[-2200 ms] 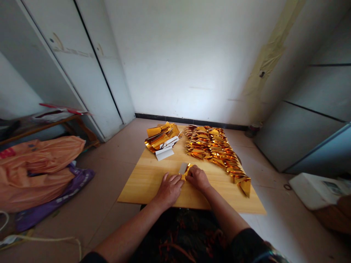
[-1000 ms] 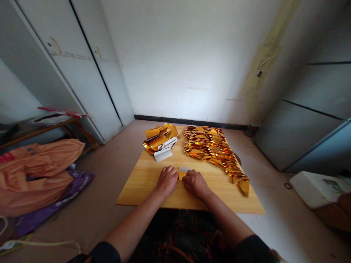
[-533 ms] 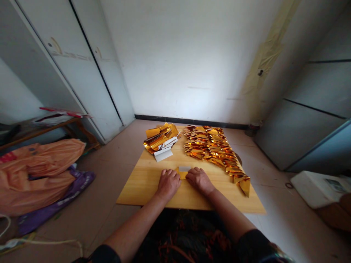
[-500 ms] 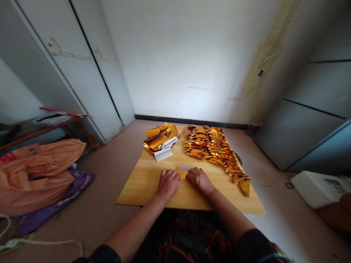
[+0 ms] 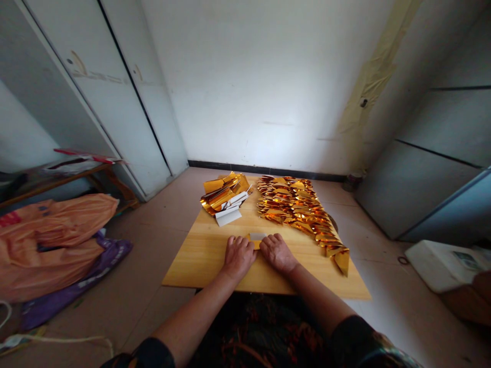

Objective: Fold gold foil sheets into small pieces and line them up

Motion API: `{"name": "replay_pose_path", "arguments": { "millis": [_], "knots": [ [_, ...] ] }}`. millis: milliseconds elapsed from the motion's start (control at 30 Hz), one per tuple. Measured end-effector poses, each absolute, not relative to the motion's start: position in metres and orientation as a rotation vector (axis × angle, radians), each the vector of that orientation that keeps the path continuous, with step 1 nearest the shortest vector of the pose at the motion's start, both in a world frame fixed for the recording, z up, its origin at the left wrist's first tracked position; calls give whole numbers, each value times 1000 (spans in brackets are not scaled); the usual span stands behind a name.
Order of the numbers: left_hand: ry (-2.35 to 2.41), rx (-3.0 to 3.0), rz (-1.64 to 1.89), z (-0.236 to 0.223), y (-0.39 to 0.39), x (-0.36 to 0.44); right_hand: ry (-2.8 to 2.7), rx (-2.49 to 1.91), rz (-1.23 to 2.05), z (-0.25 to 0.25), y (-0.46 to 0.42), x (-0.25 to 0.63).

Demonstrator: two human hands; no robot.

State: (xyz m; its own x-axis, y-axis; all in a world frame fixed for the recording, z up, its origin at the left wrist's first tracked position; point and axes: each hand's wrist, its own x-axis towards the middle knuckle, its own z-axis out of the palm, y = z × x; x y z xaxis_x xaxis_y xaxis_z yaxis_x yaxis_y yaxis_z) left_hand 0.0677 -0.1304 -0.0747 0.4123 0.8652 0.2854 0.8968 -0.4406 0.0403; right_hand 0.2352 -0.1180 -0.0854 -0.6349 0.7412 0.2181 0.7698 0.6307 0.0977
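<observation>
Between my two hands, flat on the wooden board (image 5: 203, 266), lies a small sheet of gold foil paper (image 5: 258, 237), its pale back showing along the far part and gold at the near edge. My left hand (image 5: 239, 255) is closed on its left side, fingers curled down. On the right side, my right hand (image 5: 276, 251) grips it with bent fingers. Both thumbs are mostly hidden under the hands. Beyond the left hand sits a loose pile of gold foil sheets (image 5: 226, 191), some with white backs up. Folded gold foil pieces (image 5: 295, 202) overlap in rows at the right.
Orange cloth or plastic (image 5: 57, 225) and a purple bag (image 5: 76, 286) lie on the floor at left. A white box (image 5: 441, 266) stands at right. Behind the board is a white wall (image 5: 253, 92), with a cabinet (image 5: 103, 102) to the left.
My left hand has shifted slightly right, closer to my right hand. Less of the sheet's gold near part shows between them.
</observation>
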Motion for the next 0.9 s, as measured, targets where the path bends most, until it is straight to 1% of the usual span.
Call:
{"name": "replay_pose_path", "arguments": {
  "millis": [167, 400, 600, 900],
  "knots": [
    [-1555, -2507, -382, -77, -133, 70, -2653, -1293, -231, -89, -119, 235],
    [-1492, -2500, -417, -92, -134, 58, -2478, -1263, 55, -98, -114, 252],
    [-1492, -2551, -410, -93, -137, 51, -2431, -1262, 146, -100, -114, 258],
    [-1374, -2786, -329, -96, -125, 45, -2343, -1483, 292, -89, -108, 249]
  ]
}}
